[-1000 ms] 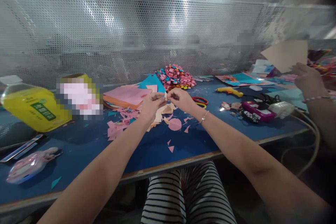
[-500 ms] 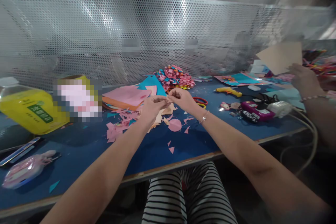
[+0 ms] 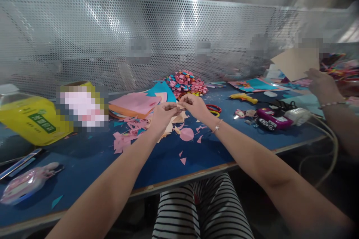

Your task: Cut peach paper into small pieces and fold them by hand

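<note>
My left hand and my right hand meet above the blue table, fingers pinched together on a small piece of paper held between them. Below them lie pale orange paper scraps, a pink paper circle and pink offcuts. A stack of pink and orange sheets lies just left of my hands. A heap of small folded coloured pieces sits behind them.
Red and yellow scissors lie right of my hands, then a yellow glue gun and a magenta device. A yellow bottle lies at left. Another person's hand holds tan paper at right. A perforated metal screen backs the table.
My hands stay pinched on the small paper, fingers shifting slightly. The other person's tan paper has lowered and moved a little left.
</note>
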The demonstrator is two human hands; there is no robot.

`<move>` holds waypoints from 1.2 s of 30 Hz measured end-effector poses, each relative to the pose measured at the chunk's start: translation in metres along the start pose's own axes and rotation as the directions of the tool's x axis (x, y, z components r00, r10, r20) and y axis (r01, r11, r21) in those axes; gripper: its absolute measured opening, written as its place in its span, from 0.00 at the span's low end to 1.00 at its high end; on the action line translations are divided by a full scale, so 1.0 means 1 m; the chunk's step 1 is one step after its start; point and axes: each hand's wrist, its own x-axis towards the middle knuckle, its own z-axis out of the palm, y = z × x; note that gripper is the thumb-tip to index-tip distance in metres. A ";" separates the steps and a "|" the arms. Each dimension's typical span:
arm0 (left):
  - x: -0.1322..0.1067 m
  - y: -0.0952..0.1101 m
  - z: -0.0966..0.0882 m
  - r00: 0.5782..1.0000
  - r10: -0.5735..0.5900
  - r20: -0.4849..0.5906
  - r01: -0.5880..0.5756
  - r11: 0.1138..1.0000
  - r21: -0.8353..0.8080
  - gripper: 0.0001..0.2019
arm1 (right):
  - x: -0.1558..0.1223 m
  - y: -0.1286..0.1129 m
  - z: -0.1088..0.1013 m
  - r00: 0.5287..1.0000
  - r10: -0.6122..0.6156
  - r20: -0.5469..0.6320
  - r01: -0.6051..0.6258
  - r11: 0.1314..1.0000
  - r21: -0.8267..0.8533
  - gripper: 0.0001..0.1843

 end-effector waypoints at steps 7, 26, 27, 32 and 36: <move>-0.001 0.001 -0.001 0.999 0.034 -0.006 -0.035 0.998 -0.046 0.08 | 0.001 -0.007 -0.004 0.998 0.044 0.054 -0.045 0.999 0.019 0.10; -0.002 0.002 0.003 0.999 0.046 -0.020 -0.047 0.997 -0.054 0.09 | -0.003 -0.012 -0.002 0.999 -0.021 0.035 0.020 1.000 0.024 0.08; -0.002 0.002 0.004 0.999 0.040 -0.019 -0.041 0.998 -0.054 0.09 | -0.002 -0.012 -0.002 0.999 -0.010 0.045 0.008 0.999 0.043 0.07; -0.003 0.003 0.005 0.999 0.035 -0.022 -0.036 0.997 -0.064 0.10 | 0.000 -0.009 -0.002 0.999 0.024 0.039 -0.027 0.996 0.080 0.08; -0.002 0.001 0.005 0.997 0.064 -0.044 -0.066 0.997 -0.046 0.11 | 0.002 -0.004 -0.002 1.000 0.005 0.013 -0.006 0.995 0.099 0.09</move>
